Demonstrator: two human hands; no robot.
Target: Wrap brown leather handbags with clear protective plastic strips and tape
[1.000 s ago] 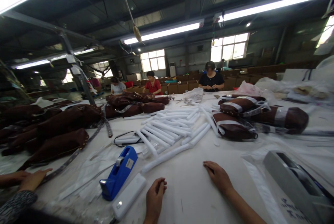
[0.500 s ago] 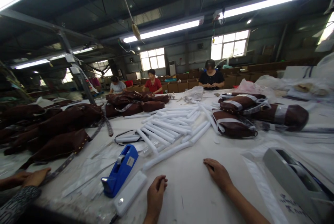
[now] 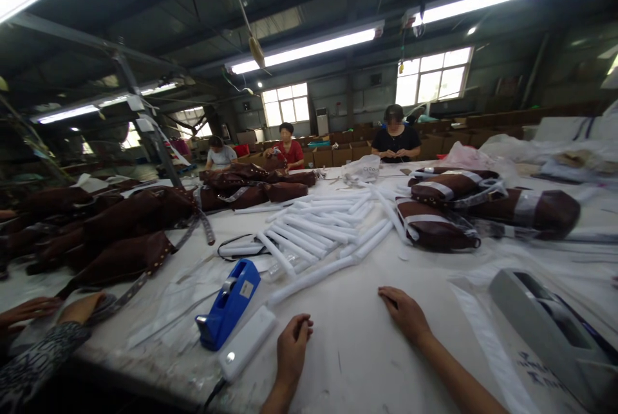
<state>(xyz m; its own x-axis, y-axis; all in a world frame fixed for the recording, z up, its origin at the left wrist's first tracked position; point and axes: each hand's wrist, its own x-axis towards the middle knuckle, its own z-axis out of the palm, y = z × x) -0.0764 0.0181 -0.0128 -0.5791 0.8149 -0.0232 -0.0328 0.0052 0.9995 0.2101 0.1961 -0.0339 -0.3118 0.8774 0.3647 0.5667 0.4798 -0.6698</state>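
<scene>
My left hand (image 3: 292,344) rests on the pale tabletop (image 3: 345,349) with its fingers loosely bent and nothing in them. Beside it, to the left, lies a white power strip (image 3: 248,340) with a dark cord, and past that stands a blue tape dispenser (image 3: 229,304). My right hand (image 3: 405,313) lies palm down, holding nothing, its fingers reaching forward and the thumb partly tucked. Ahead of both hands is a heap of white tubes (image 3: 309,234). At the right, a grey tape dispenser (image 3: 545,330) with handwriting on its side sits apart from my right forearm.
Brown leather bags are piled left (image 3: 130,221) and right (image 3: 434,224). Plastic sheets and strips (image 3: 168,311) lie near the blue dispenser. A co-worker's hands (image 3: 80,311) handle a bag strap at the left edge. Several people sit across the table, including one in red (image 3: 290,150).
The view has shifted slightly. My hands stay resting in nearly the same pose. The co-worker's hands at the left have moved apart a little along the strap.
</scene>
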